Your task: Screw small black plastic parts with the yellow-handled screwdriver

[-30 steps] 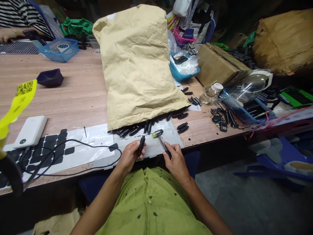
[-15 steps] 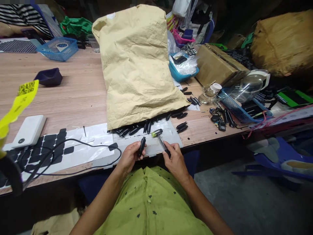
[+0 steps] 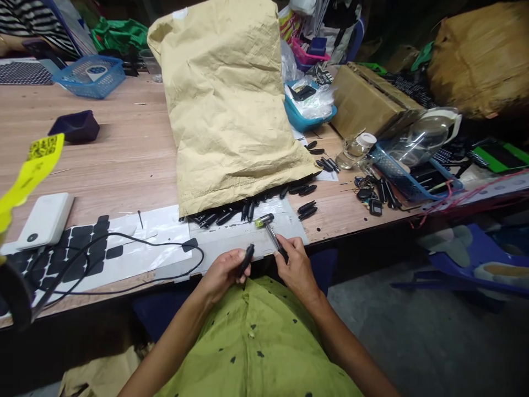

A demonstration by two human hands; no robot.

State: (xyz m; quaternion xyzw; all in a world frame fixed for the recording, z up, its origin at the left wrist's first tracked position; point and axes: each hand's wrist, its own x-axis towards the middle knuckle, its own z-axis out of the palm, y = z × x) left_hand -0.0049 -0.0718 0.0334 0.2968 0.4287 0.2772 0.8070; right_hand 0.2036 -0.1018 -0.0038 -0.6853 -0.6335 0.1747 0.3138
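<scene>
Between the fingertips of my left hand (image 3: 226,270) is a small black cylindrical part (image 3: 247,261), tilted, with a narrower tip at its top. My right hand (image 3: 295,264) is wrapped round the dark handle of a small hammer (image 3: 264,220). The hammer's head, yellowish at one end and metallic at the other, is over the grey-white board (image 3: 217,241) at the table's edge. Several similar black parts (image 3: 225,216) lie in a heap along the lower edge of a large tan paper bag (image 3: 231,110). How far the heap reaches under the bag is hidden.
To the left lie a white power bank (image 3: 46,219), a black cable (image 3: 157,241) and a sheet of black stickers (image 3: 85,242). A dark tray (image 3: 76,128) stands behind. Keys (image 3: 370,198), a glass jar (image 3: 356,151) and a blue basket (image 3: 407,179) sit to the right.
My left hand has shifted slightly right and down with the black part, which now leans more to the right. The hammer has barely moved. The camera view has shifted a little.
</scene>
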